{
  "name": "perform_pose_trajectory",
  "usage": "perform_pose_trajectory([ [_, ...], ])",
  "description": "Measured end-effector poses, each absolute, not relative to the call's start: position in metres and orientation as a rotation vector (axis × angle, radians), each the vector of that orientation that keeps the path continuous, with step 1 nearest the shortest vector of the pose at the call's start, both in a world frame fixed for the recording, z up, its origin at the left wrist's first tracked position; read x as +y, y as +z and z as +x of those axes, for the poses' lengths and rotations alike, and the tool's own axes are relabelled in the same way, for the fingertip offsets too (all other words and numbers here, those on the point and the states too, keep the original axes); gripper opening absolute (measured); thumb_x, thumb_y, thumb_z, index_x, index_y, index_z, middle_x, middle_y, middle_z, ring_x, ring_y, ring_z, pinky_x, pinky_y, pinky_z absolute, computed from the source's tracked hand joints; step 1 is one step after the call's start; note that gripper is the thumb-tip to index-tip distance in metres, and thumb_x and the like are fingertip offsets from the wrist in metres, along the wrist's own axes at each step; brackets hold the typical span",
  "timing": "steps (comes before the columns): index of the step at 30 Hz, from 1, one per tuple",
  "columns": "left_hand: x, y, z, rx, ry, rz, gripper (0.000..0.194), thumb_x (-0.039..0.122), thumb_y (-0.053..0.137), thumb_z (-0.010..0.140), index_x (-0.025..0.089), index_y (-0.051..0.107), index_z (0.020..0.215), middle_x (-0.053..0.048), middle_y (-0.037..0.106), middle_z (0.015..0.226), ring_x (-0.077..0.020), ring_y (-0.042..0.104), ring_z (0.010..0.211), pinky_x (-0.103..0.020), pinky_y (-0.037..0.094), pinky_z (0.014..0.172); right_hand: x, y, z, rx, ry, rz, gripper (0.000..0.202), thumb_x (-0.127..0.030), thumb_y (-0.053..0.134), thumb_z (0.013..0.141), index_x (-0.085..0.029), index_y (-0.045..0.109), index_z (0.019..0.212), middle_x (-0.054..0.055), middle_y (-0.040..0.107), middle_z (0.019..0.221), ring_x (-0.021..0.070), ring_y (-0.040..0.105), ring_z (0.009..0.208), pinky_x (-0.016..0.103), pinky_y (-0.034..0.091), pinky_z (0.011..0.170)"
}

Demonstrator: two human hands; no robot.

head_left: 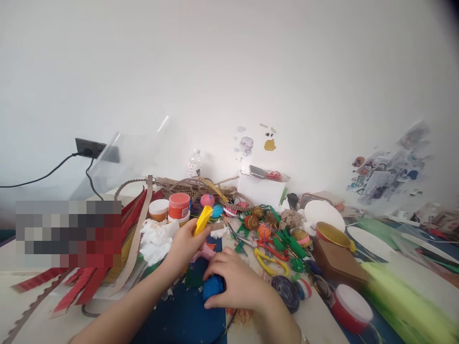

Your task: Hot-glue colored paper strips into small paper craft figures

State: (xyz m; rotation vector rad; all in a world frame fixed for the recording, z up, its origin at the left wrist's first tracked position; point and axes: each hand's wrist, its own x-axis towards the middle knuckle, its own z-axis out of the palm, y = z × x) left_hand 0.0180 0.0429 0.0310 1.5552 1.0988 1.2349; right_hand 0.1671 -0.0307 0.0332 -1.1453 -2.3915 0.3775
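My left hand [187,244] is closed around a yellow tool [203,220] that points up and to the right; a pink part [204,252] shows just below that hand. To its right, my right hand [236,282] has its fingers and thumb wrapped round a blue ribbed roll [213,287] over the dark blue mat [179,317]. Crumpled white tissue [157,241] lies left of my left hand. Yellow-handled scissors [271,262] lie beyond my right hand.
Paint jars [179,206] stand behind my left hand. Red corrugated strips [77,291] lie at the left. A brown box [339,263], a red jar with a white lid [351,308] and a dark coil [285,293] are at the right. A bottle [195,163] stands by the wall.
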Motion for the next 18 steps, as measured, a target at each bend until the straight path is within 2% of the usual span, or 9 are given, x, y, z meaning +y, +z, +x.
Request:
perform_pose_trajectory([
  [2, 0.045, 0.029, 0.017, 1.139, 1.239, 1.603, 0.018, 0.035, 0.057, 0.07, 0.021, 0.046, 0.069, 0.011, 0.043, 0.039, -0.0101, 0.041, 0.033, -0.02, 0.029, 0.035, -0.031, 0.032, 0.165, -2.418, 0.321, -1.15, 0.035, -0.031, 0.083, 0.052, -0.024, 0.066, 0.083, 0.001, 0.063, 0.08, 0.0216, 0.052, 0.084, 0.031, 0.043, 0.075],
  [6, 0.047, 0.027, 0.015, 1.17, 1.303, 1.661, 0.017, 0.037, 0.054, 0.072, 0.02, 0.051, 0.076, 0.008, 0.05, 0.047, -0.0138, 0.049, 0.039, -0.023, 0.036, 0.04, -0.031, 0.036, 0.167, -2.214, 0.372, -1.246, 0.022, -0.025, 0.073, 0.066, -0.022, 0.066, 0.088, 0.002, 0.063, 0.082, 0.0208, 0.055, 0.083, 0.031, 0.043, 0.075],
  [11, 0.053, 0.024, 0.013, 1.349, 1.339, 1.842, 0.035, 0.045, 0.051, 0.076, 0.018, 0.051, 0.099, -0.003, 0.063, 0.078, -0.0238, 0.062, 0.072, -0.033, 0.047, 0.061, -0.023, 0.036, 0.174, -1.789, 0.524, -1.368, 0.018, -0.024, 0.058, 0.077, -0.021, 0.062, 0.094, 0.004, 0.062, 0.09, 0.0197, 0.057, 0.084, 0.031, 0.044, 0.073],
  [13, 0.054, 0.023, 0.013, 1.393, 1.32, 1.91, 0.044, 0.045, 0.048, 0.078, 0.016, 0.046, 0.112, -0.009, 0.061, 0.096, -0.0273, 0.06, 0.091, -0.038, 0.048, 0.073, -0.018, 0.033, 0.177, -1.624, 0.609, -1.343, 0.016, -0.025, 0.055, 0.077, -0.019, 0.06, 0.091, 0.002, 0.062, 0.085, 0.0185, 0.057, 0.078, 0.03, 0.045, 0.07],
  [15, 0.053, 0.024, 0.013, 1.409, 1.353, 2.006, 0.052, 0.044, 0.048, 0.079, 0.014, 0.041, 0.121, -0.015, 0.055, 0.112, -0.03, 0.053, 0.107, -0.044, 0.043, 0.086, -0.013, 0.031, 0.18, -1.47, 0.694, -1.29, 0.015, -0.027, 0.055, 0.076, -0.018, 0.057, 0.087, 0.001, 0.061, 0.079, 0.0176, 0.057, 0.074, 0.029, 0.046, 0.067],
  [18, 0.045, 0.029, 0.013, 1.34, 1.449, 2.203, 0.049, 0.041, 0.048, 0.08, 0.014, 0.045, 0.121, -0.017, 0.051, 0.121, -0.0317, 0.044, 0.117, -0.049, 0.034, 0.097, -0.009, 0.03, 0.182, -1.308, 0.767, -1.236, 0.017, -0.032, 0.056, 0.075, -0.018, 0.057, 0.086, 0.002, 0.061, 0.078, 0.0182, 0.059, 0.073, 0.029, 0.048, 0.065],
])
